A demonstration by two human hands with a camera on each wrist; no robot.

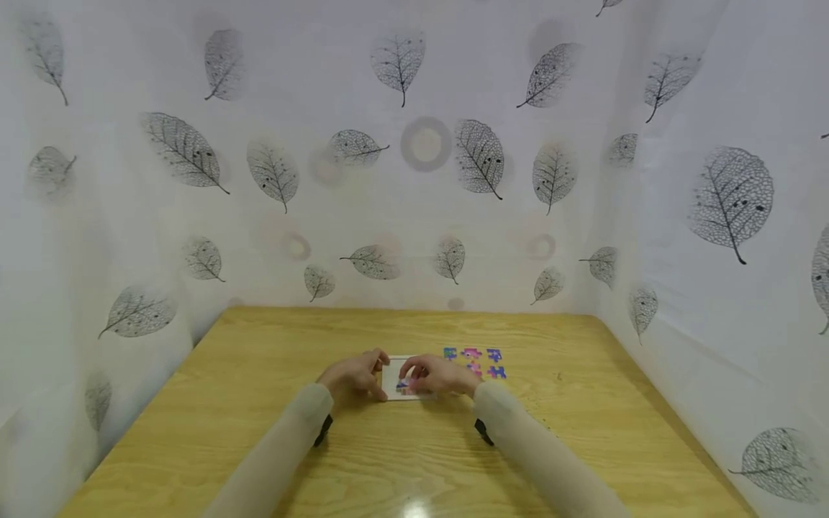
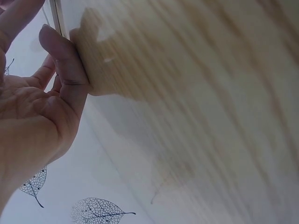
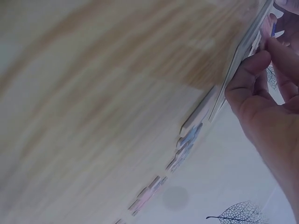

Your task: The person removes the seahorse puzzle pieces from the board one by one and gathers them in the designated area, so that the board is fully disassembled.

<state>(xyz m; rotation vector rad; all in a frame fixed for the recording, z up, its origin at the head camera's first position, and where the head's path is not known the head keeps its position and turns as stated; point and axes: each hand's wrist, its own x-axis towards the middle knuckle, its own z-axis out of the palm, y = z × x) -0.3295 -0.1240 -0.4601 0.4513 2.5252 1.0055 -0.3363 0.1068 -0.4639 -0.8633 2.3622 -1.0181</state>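
A white puzzle tray (image 1: 391, 374) lies flat on the wooden table, with some coloured pieces (image 1: 403, 387) at its lower middle. At the tray's left edge my left hand (image 1: 352, 374) grips it, thumb at the near corner and fingers at the far one. The left wrist view shows that thumb against the tray's thin edge. Over the tray, my right hand (image 1: 440, 375) pinches a pink and blue puzzle piece (image 3: 267, 29) between thumb and fingers. Those fingers partly hide the pieces inside the tray.
Several loose puzzle pieces (image 1: 471, 353), purple, pink and blue, lie on the table (image 1: 291, 331) just right of the tray and beyond the right hand. A white curtain (image 1: 414, 216) printed with leaves hangs behind and beside the table.
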